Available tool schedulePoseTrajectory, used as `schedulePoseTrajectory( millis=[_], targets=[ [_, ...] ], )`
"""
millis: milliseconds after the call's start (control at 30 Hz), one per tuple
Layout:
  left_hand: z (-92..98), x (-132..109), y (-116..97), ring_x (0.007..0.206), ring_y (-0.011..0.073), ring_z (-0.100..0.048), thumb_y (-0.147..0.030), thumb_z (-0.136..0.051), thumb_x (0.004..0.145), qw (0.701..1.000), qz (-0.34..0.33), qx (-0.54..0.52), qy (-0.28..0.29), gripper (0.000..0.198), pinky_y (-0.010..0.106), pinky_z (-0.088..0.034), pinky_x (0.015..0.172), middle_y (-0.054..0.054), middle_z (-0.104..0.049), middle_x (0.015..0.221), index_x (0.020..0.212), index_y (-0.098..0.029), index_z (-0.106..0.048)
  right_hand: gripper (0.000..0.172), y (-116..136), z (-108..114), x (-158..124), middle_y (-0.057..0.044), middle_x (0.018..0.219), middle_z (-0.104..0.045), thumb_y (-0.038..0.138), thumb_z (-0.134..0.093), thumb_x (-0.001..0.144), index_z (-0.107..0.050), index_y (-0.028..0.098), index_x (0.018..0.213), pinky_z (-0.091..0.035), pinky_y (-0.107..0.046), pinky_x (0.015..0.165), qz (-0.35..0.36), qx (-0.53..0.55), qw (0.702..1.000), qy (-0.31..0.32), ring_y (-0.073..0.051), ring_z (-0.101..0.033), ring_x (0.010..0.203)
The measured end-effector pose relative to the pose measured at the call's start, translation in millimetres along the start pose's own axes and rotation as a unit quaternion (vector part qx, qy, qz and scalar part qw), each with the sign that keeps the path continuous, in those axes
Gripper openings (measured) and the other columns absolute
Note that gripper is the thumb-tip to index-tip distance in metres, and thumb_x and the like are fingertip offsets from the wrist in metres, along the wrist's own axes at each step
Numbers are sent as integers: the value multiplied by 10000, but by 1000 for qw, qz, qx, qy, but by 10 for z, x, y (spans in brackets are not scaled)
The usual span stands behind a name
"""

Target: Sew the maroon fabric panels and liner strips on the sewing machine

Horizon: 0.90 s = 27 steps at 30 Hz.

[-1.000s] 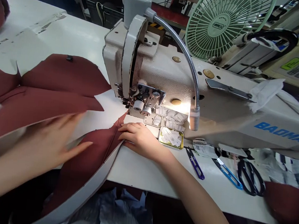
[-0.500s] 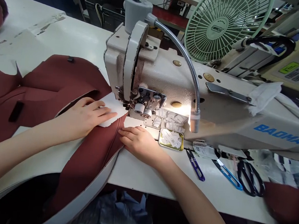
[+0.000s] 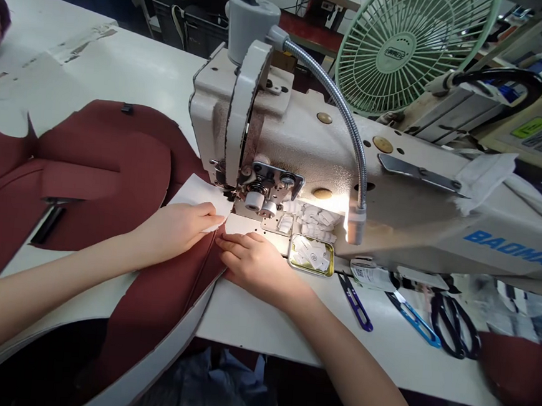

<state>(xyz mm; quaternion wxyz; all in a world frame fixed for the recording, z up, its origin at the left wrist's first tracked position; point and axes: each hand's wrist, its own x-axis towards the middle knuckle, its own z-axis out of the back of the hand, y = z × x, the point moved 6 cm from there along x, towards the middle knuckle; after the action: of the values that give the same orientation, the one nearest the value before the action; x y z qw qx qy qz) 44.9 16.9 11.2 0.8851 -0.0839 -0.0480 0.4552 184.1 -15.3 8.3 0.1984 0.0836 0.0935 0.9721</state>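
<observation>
A dark red padded fabric piece (image 3: 99, 171) with a white underside lies across the table and runs under the presser foot of a cream sewing machine (image 3: 304, 137). My left hand (image 3: 179, 230) is closed, gripping the white corner of the upper layer just left of the needle. My right hand (image 3: 257, 264) lies flat with fingers stretched out on the lower red strip (image 3: 160, 300), beside its seam edge, right in front of the needle plate. Both hands almost touch each other.
A gooseneck lamp (image 3: 356, 225) shines on a small tin of white labels (image 3: 311, 255). Purple snips (image 3: 356, 300), blue snips (image 3: 414, 317) and black scissors (image 3: 459, 321) lie to the right. A green fan (image 3: 405, 45) stands behind the machine.
My left hand swept in from the lower left, flipped the upper layer over, and closed on its white corner near the needle. My right hand stayed put, shifting slightly.
</observation>
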Motion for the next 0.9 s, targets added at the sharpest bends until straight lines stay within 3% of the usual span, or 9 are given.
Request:
schedulePoseTrajectory(
  millis=[300, 533, 733, 900],
  targets=[
    [-42, 108, 80, 934, 210, -597, -101, -431, 964, 998, -12, 68, -4, 322, 307, -478, 702, 65, -652, 981, 1129, -204, -688, 136, -125, 14, 11, -107, 1343, -655, 251, -626, 960, -687, 148, 1025, -478, -356, 915, -28, -5, 1000, -6, -226, -576, 1280],
    [-37, 256, 70, 844, 219, -592, -138, -452, 979, 994, 4, 108, 4, 249, 302, -430, 615, 66, -623, 882, 1021, -193, -691, 373, -229, 15, 44, -128, 1391, -614, 327, -641, 962, -633, 144, 1287, -467, -362, 930, -48, -8, 999, 9, -226, -533, 1334],
    [40, 288, -9, 903, 257, -604, -90, -490, 947, 991, -31, 124, 35, 209, 365, -474, 744, 94, -641, 924, 1015, -151, -677, 388, -296, -5, 100, -119, 1383, -622, 329, -679, 930, -662, 130, 1263, -460, -369, 986, -63, -19, 998, -3, -237, -555, 1309],
    [81, 359, 0, 907, 250, -610, -92, -496, 947, 990, -28, 125, 59, 199, 349, -459, 752, 75, -649, 886, 971, -167, -679, 385, -337, -31, 156, -110, 1350, -650, 363, -678, 928, -683, 123, 1229, -478, -366, 986, -75, -24, 997, -13, -244, -583, 1274]
  ],
)
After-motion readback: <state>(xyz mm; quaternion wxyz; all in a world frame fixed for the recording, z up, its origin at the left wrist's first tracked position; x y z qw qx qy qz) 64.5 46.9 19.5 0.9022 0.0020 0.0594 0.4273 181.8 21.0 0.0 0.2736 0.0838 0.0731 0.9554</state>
